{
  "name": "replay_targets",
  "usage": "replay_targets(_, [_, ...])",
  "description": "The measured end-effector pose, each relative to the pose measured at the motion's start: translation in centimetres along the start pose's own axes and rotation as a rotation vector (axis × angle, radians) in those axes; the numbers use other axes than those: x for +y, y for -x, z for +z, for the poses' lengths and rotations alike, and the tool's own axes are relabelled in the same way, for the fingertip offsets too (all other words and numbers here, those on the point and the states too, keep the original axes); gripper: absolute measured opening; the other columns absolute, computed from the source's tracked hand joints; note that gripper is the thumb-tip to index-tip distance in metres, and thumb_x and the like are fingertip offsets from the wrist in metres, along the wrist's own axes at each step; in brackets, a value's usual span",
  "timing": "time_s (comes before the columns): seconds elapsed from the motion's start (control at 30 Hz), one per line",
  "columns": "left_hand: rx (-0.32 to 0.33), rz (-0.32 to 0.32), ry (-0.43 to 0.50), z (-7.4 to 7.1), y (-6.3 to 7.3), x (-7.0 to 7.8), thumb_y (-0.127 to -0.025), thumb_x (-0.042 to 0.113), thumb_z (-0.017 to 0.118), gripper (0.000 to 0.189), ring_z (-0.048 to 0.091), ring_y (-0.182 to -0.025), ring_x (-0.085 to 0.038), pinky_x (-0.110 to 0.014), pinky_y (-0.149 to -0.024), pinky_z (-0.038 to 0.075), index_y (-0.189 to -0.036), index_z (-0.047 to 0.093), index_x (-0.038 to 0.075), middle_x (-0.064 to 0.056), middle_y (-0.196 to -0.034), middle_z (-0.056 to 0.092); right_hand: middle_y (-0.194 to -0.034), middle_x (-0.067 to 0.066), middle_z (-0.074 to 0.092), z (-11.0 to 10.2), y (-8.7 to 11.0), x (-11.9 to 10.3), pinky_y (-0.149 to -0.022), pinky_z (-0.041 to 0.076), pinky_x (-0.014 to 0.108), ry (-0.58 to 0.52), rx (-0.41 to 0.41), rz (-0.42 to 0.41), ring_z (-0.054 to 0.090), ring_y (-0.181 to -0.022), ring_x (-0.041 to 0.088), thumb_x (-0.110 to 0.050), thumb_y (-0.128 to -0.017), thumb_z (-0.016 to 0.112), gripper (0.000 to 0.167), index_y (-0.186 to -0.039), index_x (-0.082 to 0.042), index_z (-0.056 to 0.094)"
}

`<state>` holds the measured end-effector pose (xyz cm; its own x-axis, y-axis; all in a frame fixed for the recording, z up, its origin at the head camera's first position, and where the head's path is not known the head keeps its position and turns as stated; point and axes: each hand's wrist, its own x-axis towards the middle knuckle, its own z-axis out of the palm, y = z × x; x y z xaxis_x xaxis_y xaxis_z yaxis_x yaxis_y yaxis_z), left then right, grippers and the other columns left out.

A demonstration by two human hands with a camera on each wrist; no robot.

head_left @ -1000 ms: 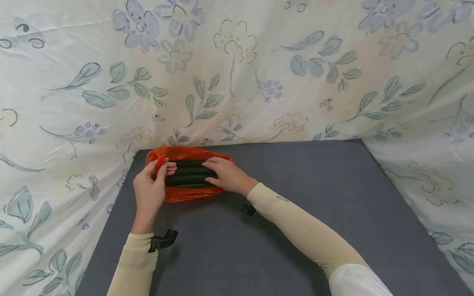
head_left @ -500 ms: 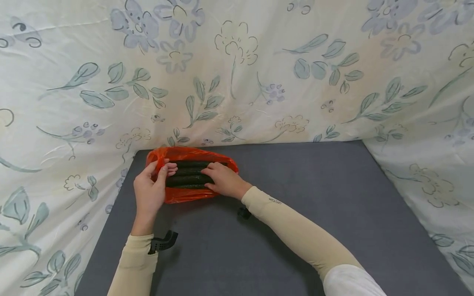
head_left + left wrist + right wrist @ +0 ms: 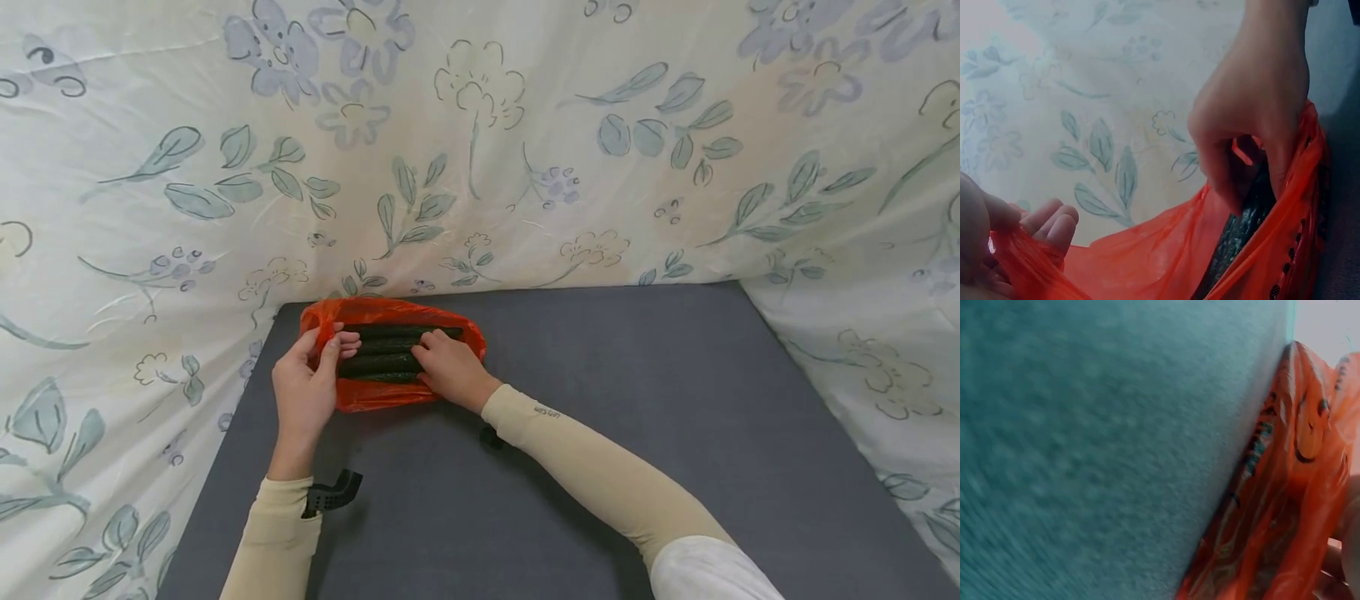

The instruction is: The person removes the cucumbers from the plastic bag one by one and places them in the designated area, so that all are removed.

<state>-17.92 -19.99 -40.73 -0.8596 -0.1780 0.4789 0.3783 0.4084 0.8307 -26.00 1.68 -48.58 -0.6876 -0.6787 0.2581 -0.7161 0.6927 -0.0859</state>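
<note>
An orange-red plastic bag (image 3: 390,398) lies at the table's far left with its mouth spread open. Several dark green cucumbers (image 3: 378,364) rest side by side inside it. At the bag's left end, my left hand (image 3: 306,383) pinches the gathered edge between thumb and fingers. My right hand (image 3: 459,368) reaches into the right part of the mouth. In the left wrist view, this right hand (image 3: 1250,119) has its thumb and fingers bent down on either side of a bumpy cucumber (image 3: 1238,228). Its fingertips are partly hidden by the bag in the right wrist view.
The dark grey tabletop (image 3: 600,367) stretches to the right and in front of the bag. A floral cloth (image 3: 510,150) hangs right behind the table and along both sides. A black wrist mount (image 3: 333,492) sits on the left forearm.
My right hand has shifted slightly nearer and its fingers are more bent over the cucumbers; more of the bag's right rim shows. The left hand keeps its hold on the bag.
</note>
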Motion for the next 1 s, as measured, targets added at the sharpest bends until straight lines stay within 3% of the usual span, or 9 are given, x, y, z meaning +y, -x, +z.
replay_targets(0.2, [-0.003,-0.006,0.015,-0.2,0.2,-0.1,-0.111,0.008,0.063,0.024,0.078,-0.092,-0.010,-0.018,-0.091,0.059,-0.128,0.074,-0.004,-0.014,-0.111,0.080,-0.115,0.004,0.071,0.1,0.0,-0.8,-0.080,0.064,0.028,0.070,0.055,0.000,0.063,-0.100,0.020,-0.022,-0.104,0.078,0.022,-0.123,-0.013,0.079])
replay_targets(0.47, [-0.003,0.004,0.014,-0.4,0.1,-0.1,-0.110,0.007,0.063,0.023,0.078,-0.091,-0.010,-0.018,-0.091,0.059,-0.128,0.074,-0.003,-0.017,-0.111,0.079,-0.115,0.000,0.072,0.1,0.0,-1.2,-0.065,0.064,0.033,0.152,0.102,0.014,0.062,-0.097,0.019,-0.022,-0.106,0.072,0.018,-0.121,-0.017,0.081])
replay_targets(1.0, [0.006,0.015,0.029,-0.8,-0.2,-0.6,-0.111,0.007,0.062,0.023,0.078,-0.092,-0.009,-0.021,-0.091,0.060,-0.127,0.074,-0.004,-0.017,-0.110,0.079,-0.117,0.002,0.073,-1.9,0.6,-0.3,-0.072,0.066,0.037,0.062,0.167,0.074,0.063,-0.104,0.021,-0.023,-0.102,0.078,0.028,-0.128,-0.015,0.079])
